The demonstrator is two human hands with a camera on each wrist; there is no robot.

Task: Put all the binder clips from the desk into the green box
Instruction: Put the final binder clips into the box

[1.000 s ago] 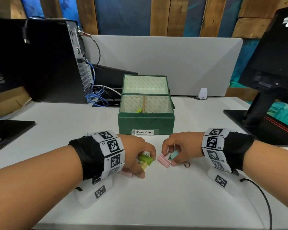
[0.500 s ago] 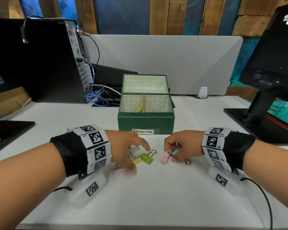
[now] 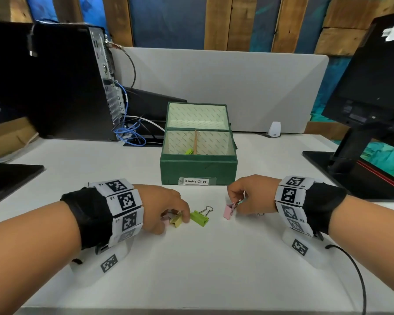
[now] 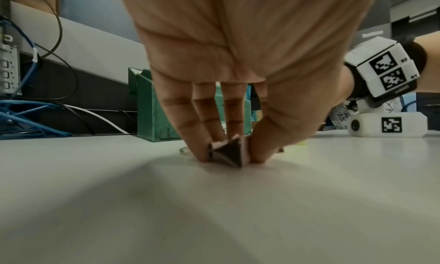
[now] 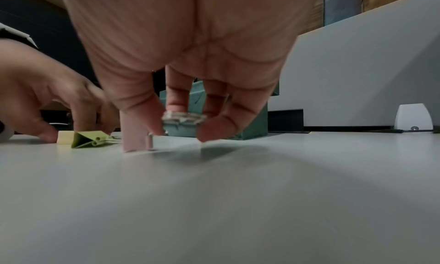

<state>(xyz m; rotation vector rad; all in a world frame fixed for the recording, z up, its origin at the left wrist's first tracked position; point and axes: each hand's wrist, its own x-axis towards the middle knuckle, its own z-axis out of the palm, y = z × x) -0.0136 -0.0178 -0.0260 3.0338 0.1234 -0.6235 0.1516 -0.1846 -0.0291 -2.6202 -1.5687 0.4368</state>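
Observation:
The green box, labelled "Binder Clips", stands open mid-desk with a green clip inside. My left hand is down on the desk in front of it. Its thumb and fingers pinch a pale pink clip, with a yellow clip touching the fingertips. A green clip lies free just to the right. My right hand holds a teal clip in its fingertips. It also holds a pink clip, which hangs down onto the desk.
A black PC tower with blue cables stands at the back left. A monitor on its stand fills the right, and a grey partition runs behind the box. A black pad lies at the left edge.
My left hand let go of the green clip and shifted left onto the yellow and pale pink clips. My right hand rose a little, tipping its pink clip upright.

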